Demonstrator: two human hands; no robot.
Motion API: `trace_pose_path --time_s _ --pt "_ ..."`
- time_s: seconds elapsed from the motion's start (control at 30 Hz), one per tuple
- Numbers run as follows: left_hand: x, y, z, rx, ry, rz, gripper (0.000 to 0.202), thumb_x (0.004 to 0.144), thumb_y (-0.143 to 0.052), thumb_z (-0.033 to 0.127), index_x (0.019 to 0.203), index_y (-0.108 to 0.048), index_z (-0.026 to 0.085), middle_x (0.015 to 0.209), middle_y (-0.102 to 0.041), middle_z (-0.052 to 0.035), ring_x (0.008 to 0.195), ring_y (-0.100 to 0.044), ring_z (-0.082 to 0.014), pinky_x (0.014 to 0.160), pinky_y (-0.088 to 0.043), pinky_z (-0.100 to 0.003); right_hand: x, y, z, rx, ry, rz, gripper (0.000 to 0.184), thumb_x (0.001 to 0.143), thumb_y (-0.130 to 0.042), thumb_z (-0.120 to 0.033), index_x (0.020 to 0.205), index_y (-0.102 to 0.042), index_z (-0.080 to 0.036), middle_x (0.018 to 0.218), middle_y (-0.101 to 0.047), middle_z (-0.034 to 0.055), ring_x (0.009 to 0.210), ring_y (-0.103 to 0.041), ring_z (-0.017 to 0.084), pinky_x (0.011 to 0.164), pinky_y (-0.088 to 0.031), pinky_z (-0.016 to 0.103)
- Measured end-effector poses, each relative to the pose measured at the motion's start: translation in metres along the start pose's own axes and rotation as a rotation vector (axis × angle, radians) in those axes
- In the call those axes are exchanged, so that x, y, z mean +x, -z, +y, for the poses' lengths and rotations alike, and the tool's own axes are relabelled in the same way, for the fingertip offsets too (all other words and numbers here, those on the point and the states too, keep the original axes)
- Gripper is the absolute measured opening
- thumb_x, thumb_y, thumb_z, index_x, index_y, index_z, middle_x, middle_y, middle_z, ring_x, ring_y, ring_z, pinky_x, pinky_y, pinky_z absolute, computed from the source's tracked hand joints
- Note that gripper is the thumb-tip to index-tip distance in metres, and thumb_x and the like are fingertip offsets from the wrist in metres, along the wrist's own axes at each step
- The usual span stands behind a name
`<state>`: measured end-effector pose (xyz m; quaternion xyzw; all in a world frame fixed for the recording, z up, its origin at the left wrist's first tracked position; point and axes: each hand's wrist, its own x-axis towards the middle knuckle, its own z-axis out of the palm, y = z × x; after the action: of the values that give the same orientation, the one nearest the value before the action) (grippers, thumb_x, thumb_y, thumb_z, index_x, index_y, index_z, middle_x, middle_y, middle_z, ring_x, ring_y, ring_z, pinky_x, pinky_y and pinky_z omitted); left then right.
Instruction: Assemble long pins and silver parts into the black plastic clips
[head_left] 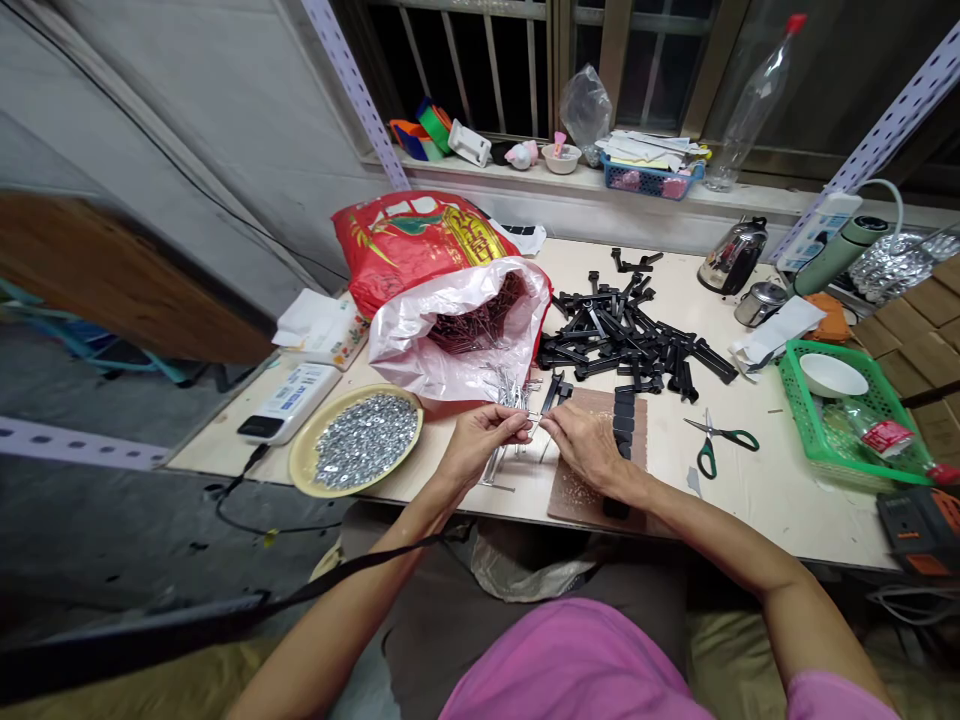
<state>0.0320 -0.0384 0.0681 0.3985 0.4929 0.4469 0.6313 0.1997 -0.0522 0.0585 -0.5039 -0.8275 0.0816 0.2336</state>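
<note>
My left hand (480,438) is pinched on a bundle of thin metal pins (508,398) at the table's front edge. Just to its right, my right hand (583,440) is closed in a pinch, its fingertips meeting the left hand's over a single small pin too small to make out clearly. The right hand rests over a brown board (592,470) that carries a black plastic strip (624,420). A yellow plate of small silver parts (363,440) sits to the left of the hands.
A pile of black plastic pieces (630,335) lies behind the hands, next to an open plastic bag (457,325) and a red bag (409,240). Green-handled scissors (716,440), a green basket with a white bowl (847,410) and kettles (731,258) stand to the right.
</note>
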Motion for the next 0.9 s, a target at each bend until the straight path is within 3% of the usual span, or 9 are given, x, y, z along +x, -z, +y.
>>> trace_pose_path --time_s 0.17,0.27,0.37,0.43,0.6,0.7,0.77,0.9 --pt "0.0 -0.008 -0.006 -0.001 0.046 -0.026 0.046 0.042 -0.086 0.046 0.071 -0.071 0.013 0.065 -0.069 -0.0028 0.056 -0.061 -0.0126 0.065 -0.054 -0.03 -0.008 0.01 0.014 0.204 0.002 0.037 0.018 0.093 -0.048 -0.023 0.093 -0.066 -0.017 0.085 -0.059 0.0032 0.072 -0.056 0.012 0.064 -0.043 0.022" --pt "-0.001 -0.008 -0.01 0.016 0.074 -0.048 0.054 0.05 -0.083 0.046 0.092 -0.072 0.014 0.075 -0.071 -0.0036 0.066 -0.065 -0.0151 0.072 -0.056 -0.033 -0.022 0.023 0.04 0.186 -0.008 0.066 0.015 0.091 -0.051 -0.019 0.094 -0.066 -0.018 0.084 -0.059 0.0033 0.075 -0.057 0.013 0.068 -0.045 0.024" --pt "-0.002 -0.005 -0.02 0.189 0.051 -0.103 0.059 0.059 -0.076 0.054 0.103 -0.07 0.015 0.084 -0.073 -0.0075 0.073 -0.068 -0.0197 0.076 -0.056 -0.037 -0.04 0.037 0.073 0.082 -0.098 0.064 0.013 0.09 -0.052 -0.017 0.091 -0.065 -0.017 0.083 -0.059 0.003 0.077 -0.057 0.014 0.071 -0.045 0.025" --pt "-0.001 -0.003 -0.031 0.395 -0.056 -0.185 0.054 0.067 -0.069 0.056 0.104 -0.071 0.017 0.095 -0.073 -0.0108 0.083 -0.068 -0.0237 0.082 -0.054 -0.04 -0.048 0.043 0.096 0.009 -0.146 0.041 0.013 0.091 -0.051 -0.017 0.091 -0.065 -0.017 0.086 -0.059 0.0034 0.079 -0.057 0.013 0.07 -0.045 0.024" --pt "-0.001 -0.006 -0.062 0.893 -0.507 -0.476 0.041 0.084 -0.054 0.049 0.115 -0.066 0.024 0.114 -0.07 -0.0079 0.106 -0.062 -0.0259 0.092 -0.05 -0.044 -0.042 0.046 0.136 -0.157 -0.175 0.005 0.017 0.093 -0.049 -0.019 0.088 -0.064 -0.016 0.087 -0.058 0.0058 0.082 -0.053 0.016 0.07 -0.044 0.027" --pt "-0.002 -0.007 -0.072 1.082 -0.679 -0.562 0.041 0.091 -0.044 0.042 0.124 -0.06 0.023 0.121 -0.066 -0.0086 0.112 -0.059 -0.0249 0.093 -0.051 -0.043 -0.054 0.039 0.13 -0.179 -0.065 -0.002 0.026 0.096 -0.04 -0.016 0.083 -0.062 -0.014 0.08 -0.056 0.0062 0.077 -0.049 0.016 0.064 -0.042 0.027" --pt "-0.003 -0.006 -0.075 1.155 -0.758 -0.576 0.042 0.094 -0.039 0.039 0.127 -0.056 0.021 0.125 -0.064 -0.0093 0.114 -0.058 -0.0241 0.094 -0.051 -0.041 -0.078 0.03 0.108 -0.126 0.162 -0.036 0.034 0.097 -0.032 -0.011 0.079 -0.061 -0.014 0.076 -0.054 0.0047 0.071 -0.047 0.015 0.06 -0.041 0.026" --pt "-0.003 -0.004 -0.075 1.234 -0.83 -0.59 0.042 0.096 -0.036 0.035 0.131 -0.053 0.021 0.127 -0.062 -0.0097 0.113 -0.059 -0.023 0.093 -0.051 -0.039 -0.115 0.023 0.071 0.001 0.504 -0.171 0.031 0.097 -0.038 -0.014 0.075 -0.059 -0.018 0.07 -0.053 -0.0011 0.067 -0.046 0.011 0.06 -0.042 0.022"
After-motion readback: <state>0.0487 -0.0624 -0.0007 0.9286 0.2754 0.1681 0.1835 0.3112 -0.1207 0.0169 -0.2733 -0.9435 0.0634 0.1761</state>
